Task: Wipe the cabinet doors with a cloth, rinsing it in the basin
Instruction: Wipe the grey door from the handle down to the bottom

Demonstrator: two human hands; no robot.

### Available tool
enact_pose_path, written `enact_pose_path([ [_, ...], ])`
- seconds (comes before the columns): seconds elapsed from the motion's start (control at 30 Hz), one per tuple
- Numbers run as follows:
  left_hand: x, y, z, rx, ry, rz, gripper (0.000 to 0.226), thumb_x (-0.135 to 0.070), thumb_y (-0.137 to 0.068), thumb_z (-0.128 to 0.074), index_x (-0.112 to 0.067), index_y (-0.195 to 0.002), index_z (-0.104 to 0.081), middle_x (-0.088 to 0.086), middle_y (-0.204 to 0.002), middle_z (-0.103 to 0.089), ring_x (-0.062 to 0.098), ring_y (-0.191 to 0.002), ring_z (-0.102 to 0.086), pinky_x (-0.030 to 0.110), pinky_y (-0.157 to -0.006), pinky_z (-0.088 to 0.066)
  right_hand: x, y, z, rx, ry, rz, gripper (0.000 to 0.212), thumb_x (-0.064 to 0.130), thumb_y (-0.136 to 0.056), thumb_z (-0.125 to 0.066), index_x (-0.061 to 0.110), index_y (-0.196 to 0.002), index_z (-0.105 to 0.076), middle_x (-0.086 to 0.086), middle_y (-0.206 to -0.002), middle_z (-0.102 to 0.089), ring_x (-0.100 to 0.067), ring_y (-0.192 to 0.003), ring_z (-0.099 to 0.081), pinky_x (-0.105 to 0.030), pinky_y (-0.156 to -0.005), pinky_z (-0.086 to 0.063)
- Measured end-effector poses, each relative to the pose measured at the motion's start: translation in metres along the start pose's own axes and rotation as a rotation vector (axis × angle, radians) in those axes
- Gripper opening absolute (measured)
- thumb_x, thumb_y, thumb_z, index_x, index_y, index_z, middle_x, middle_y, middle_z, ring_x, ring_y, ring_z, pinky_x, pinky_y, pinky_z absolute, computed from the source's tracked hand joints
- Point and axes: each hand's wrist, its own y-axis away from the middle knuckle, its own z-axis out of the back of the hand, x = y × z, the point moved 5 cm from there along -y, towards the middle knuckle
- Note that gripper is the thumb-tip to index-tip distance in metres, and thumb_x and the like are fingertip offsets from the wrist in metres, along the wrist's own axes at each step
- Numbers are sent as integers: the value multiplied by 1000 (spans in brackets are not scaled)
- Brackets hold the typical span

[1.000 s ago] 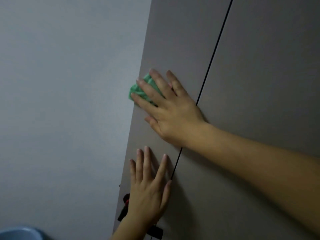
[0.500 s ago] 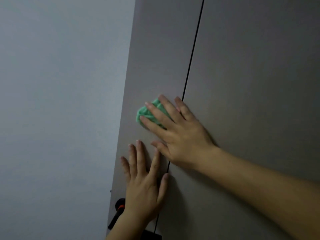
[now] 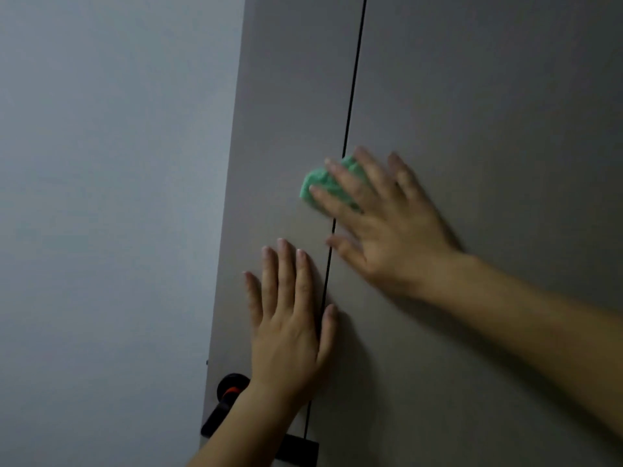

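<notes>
Head view:
- green cloth (image 3: 320,187) wadded small, pinned against cabinet right over gap (image 3: 354,79) between left door (image 3: 286,112) and right door (image 3: 488,112)
- right hand (image 3: 387,230) on top of it, fingers straight and spread, pressing, not gripping
- left hand (image 3: 290,332) lower down, flat and spread on left door, thumb across gap, holding nothing
- black handle with orange bit (image 3: 229,392) by left wrist
- basin not in shot

My guess: cloth is soft, light, probably damp, and bunches easily. Flat finger pressure should keep it there, no pinch needed. Grab whole wad in fist for rinsing.
</notes>
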Motion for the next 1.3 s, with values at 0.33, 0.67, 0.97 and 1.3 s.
enact_pose_path([
  [0.33,-16,-8,3,37,30,20,79,-62,-100,-23,-16,-163,-12,15,-170,10,33,-156,16,73,-118,3,-13,47,-8,36,35,-45,72,63,-98,-24,29,-161,-20,-7,-169,-17,-37,-155,-14,-56,-125,-8],
  [0.67,-51,-32,-2,-26,16,-40,77,-58,-100,-27,-12,-161,-20,12,-171,-3,29,-158,8,72,-118,6,-52,63,-3,-37,13,-185,76,65,-95,-20,28,-162,-16,-8,-170,-13,-37,-155,-9,-57,-125,-6],
  [0.97,-78,-51,4,-64,81,-207,73,-51,-98,-19,-14,-160,-27,9,-170,-14,27,-158,-3,65,-123,1,-111,92,2,-61,23,-347,79,65,-91,-12,30,-162,-11,-6,-170,-7,-35,-156,-4,-54,-125,1],
  [1.3,-120,-43,10,-7,0,-304,78,-56,-96,-12,-16,-162,-18,11,-171,3,28,-157,13,59,-124,6,-179,135,1,-47,22,-485,81,65,-88,-7,31,-162,-8,-3,-171,-7,-33,-156,-5,-53,-125,1],
])
